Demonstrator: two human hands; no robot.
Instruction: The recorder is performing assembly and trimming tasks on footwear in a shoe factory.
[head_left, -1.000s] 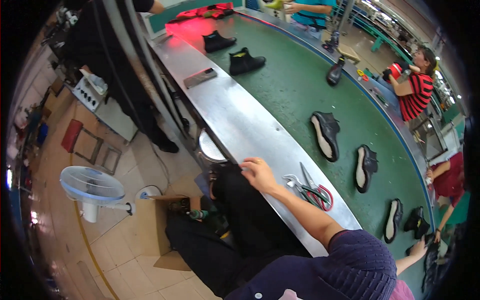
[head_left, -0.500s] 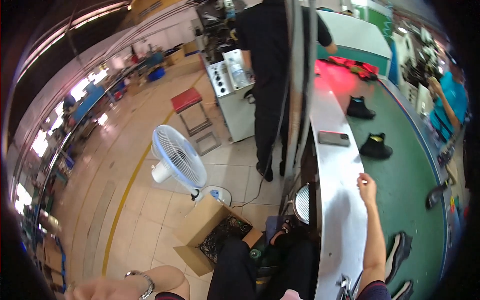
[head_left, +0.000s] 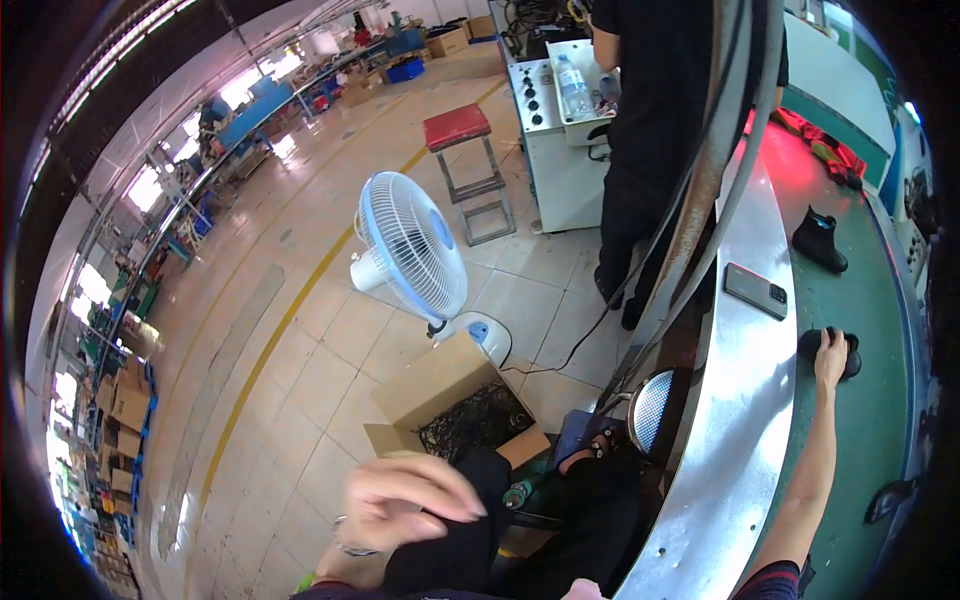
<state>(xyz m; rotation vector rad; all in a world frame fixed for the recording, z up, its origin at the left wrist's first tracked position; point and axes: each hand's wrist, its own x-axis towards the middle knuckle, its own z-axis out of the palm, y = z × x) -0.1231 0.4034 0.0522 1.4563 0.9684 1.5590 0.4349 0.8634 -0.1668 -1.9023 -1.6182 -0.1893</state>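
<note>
On the green conveyor belt (head_left: 855,430) to my right, my right hand (head_left: 829,358) is closed on a black ankle boot (head_left: 851,362), its fingers over the boot's top. Part of the boot is hidden behind the hand. A second black ankle boot (head_left: 820,240) stands farther up the belt. My left hand (head_left: 405,500) hovers above my lap with nothing in it, fingers loosely bent and the thumb apart from them. A metal-banded watch or bracelet circles that wrist.
A metal ledge (head_left: 735,400) edges the belt, with a dark phone (head_left: 756,291) on it. An open cardboard box (head_left: 400,400) holding black stringy material lies by my knees. Beyond are a fan (head_left: 415,245), a red-topped stool (head_left: 457,127) and a person in black (head_left: 655,130).
My right hand has reached forward from the ledge's edge and taken hold of the nearer boot. My left hand has come up from the lower left to above my lap. The view has turned left.
</note>
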